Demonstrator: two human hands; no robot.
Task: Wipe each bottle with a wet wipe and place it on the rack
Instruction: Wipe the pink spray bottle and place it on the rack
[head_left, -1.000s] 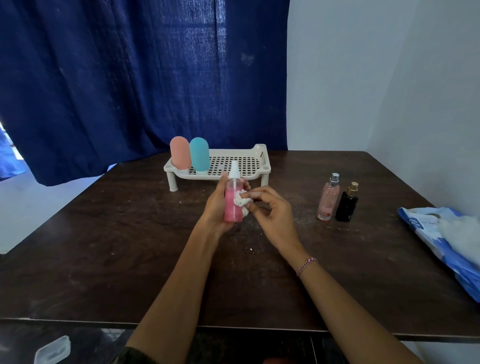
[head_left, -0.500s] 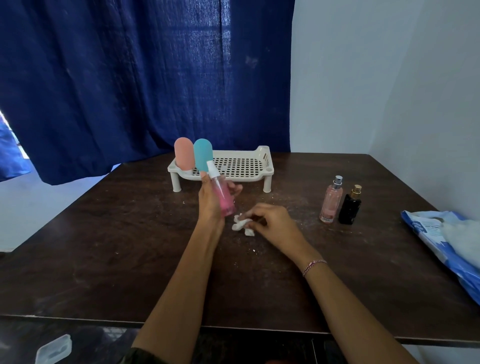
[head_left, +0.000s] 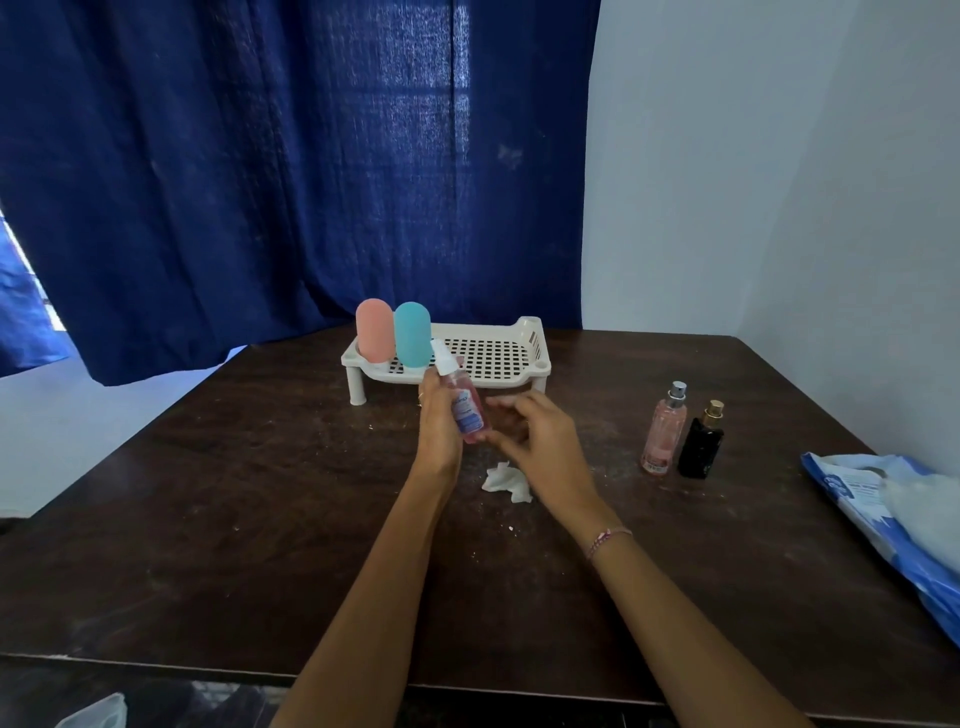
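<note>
Lifted off the wet wipe (head_left: 506, 480), the right hand (head_left: 537, 441) hangs loose-fingered beside the pink spray bottle (head_left: 470, 410), which the left hand (head_left: 439, 421) grips, tilted, above the bench (head_left: 260, 493). It is best stood upright on the rack (head_left: 530, 335), beside the teal bottle (head_left: 412, 332).

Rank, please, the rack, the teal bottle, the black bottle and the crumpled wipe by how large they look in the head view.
1. The rack, clearly largest.
2. The teal bottle and the black bottle: about alike; the teal one stands farther from the camera, so I leave them unranked.
3. The crumpled wipe, smallest.
</note>
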